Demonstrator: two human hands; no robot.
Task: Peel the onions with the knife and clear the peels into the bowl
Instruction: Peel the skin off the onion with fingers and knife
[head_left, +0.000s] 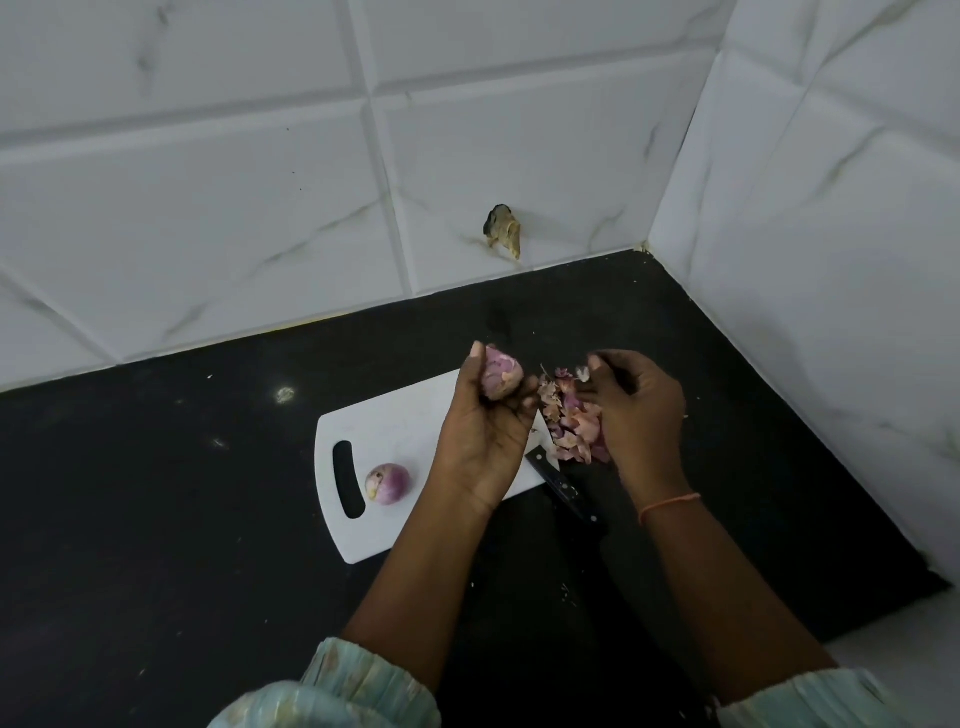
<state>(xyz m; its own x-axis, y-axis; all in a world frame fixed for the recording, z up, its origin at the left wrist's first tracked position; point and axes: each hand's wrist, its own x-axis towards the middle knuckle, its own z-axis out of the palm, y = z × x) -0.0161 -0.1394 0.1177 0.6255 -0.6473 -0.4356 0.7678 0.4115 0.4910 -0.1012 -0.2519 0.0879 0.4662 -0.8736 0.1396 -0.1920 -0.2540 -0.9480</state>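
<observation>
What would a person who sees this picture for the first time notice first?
Probably the left hand, raised over the white cutting board and gripping a purple onion. Beside it, the right hand rests at a heap of pinkish peels. A second onion lies on the board near its handle slot.

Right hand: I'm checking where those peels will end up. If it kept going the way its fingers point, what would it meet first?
The right hand points left, so it would probably first push into the peel pile already against its fingers; depth is unclear.
</observation>
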